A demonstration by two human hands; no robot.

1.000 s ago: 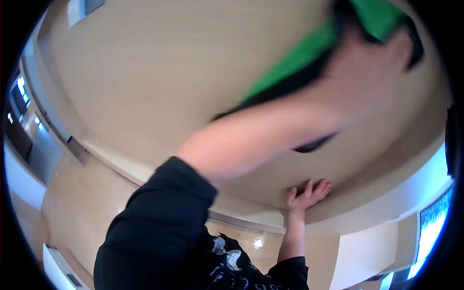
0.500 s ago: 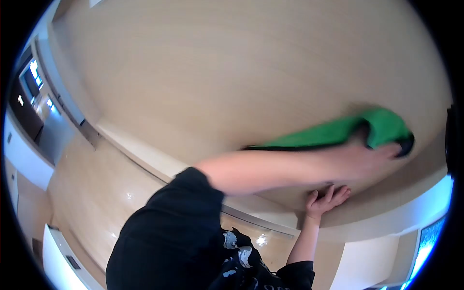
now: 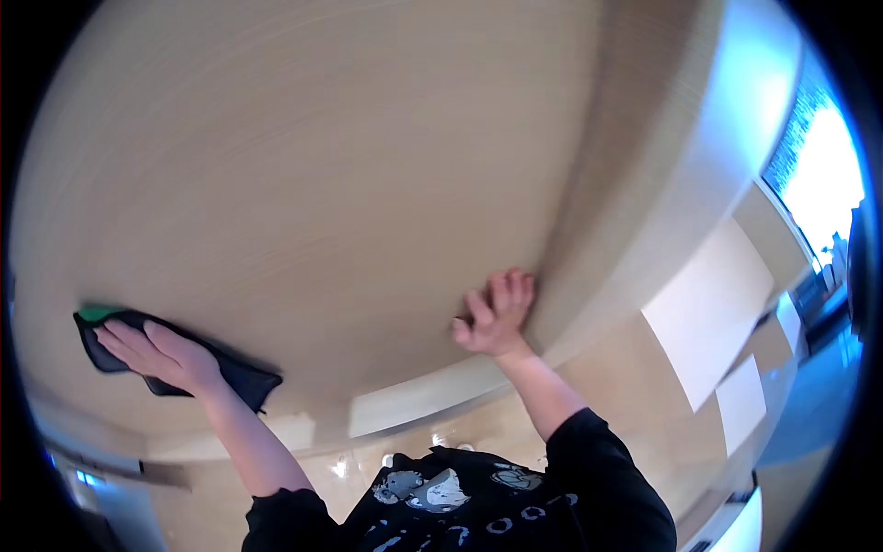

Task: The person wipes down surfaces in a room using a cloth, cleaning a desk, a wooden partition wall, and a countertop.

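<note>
My left hand (image 3: 164,357) lies flat on a black-and-green cloth (image 3: 241,370), its fingers stretched out and pointing to the left. Most of the cloth that shows is black, with a green patch at its far-left corner. Under the cloth is a broad, light wood-toned tabletop (image 3: 331,175). My right hand (image 3: 497,315) rests on the same tabletop near its right side, fingers spread and holding nothing. The two hands are well apart.
A raised pale edge (image 3: 432,391) runs along the near side of the tabletop. To the right are white panels (image 3: 713,308) and a bright screen (image 3: 819,175). Shiny beige floor (image 3: 612,382) shows below.
My left hand has swept the cloth from the far right, where my arm crossed my body, over to the left. My view has turned rightward; my right hand still rests on the tabletop.
</note>
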